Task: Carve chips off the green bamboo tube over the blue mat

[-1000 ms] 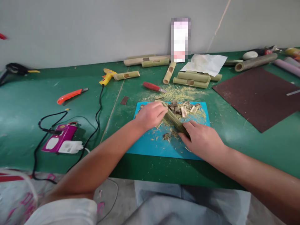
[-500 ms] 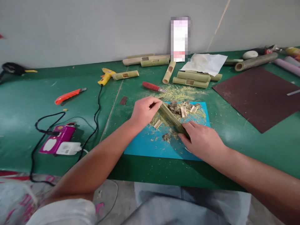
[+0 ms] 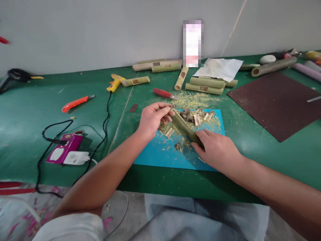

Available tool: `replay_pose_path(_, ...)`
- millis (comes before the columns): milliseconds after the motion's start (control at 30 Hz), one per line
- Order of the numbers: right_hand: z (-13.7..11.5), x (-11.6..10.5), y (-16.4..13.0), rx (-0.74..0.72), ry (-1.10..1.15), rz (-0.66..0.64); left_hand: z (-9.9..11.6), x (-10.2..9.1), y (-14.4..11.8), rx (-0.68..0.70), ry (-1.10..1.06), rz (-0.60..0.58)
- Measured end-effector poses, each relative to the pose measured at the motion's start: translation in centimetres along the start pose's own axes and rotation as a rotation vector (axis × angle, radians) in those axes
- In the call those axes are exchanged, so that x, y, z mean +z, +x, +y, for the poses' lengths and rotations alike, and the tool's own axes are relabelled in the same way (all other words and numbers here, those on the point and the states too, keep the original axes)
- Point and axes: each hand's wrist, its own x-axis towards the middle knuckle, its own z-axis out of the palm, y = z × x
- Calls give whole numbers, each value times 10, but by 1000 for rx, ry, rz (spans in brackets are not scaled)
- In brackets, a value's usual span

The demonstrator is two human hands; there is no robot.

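In the head view, the person's right hand [image 3: 217,145] is wrapped around the near end of a green tube [image 3: 185,124], thumb on one side and fingers on the other. The tube slants over the blue mat [image 3: 154,155], its far end pointing up and to the left; whether it touches the mat cannot be told. At that far end, the left hand [image 3: 152,120] pinches a small brown chip [image 3: 172,106] between thumb and forefinger, with the other fingers loosely curled. Beside the tube, dark and pale scraps [image 3: 197,119] are heaped on the mat, and shavings [image 3: 192,99] are strewn on the green table [image 3: 276,157] just past its far edge. A red-handled knife [image 3: 162,93] lies by the shavings. Farther back are several cut tubes [image 3: 204,88], some with a rectangular notch, and white paper [image 3: 218,68] partly over a few of them. A pixelated panel [image 3: 192,43] stands upright against the wall [image 3: 100,33]. To the left are a yellow glue gun [image 3: 115,82], an orange cutter [image 3: 78,103] and a purple power strip [image 3: 65,147] with a white plug [image 3: 76,158]. A dark brown sheet [image 3: 278,107] lies to the right.
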Motion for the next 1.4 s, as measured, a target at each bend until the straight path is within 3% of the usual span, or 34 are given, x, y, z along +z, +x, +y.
replay_pose_path(233,0,2,0,-6,13,11,-6,-5,1,477,507,30)
replay_pose_path(333,0,0,0,-3,9,1,-6,-5,3,568,578,17)
replay_pose_path(767,0,0,1,-9,15,24,-12,-12,8,691,689,-159)
replay_pose_path(933,1,2,0,1,5,22,-9,-4,0,787,718,-347)
replay_pose_path(1100,1,2,0,-6,9,27,-6,-4,3,778,794,-267)
replay_pose_path(1233,0,2,0,-17,11,23,-5,-4,2,811,778,-385)
replay_pose_path(1400,-1,1,-1,-7,1,36,-5,-1,-1,821,819,-256)
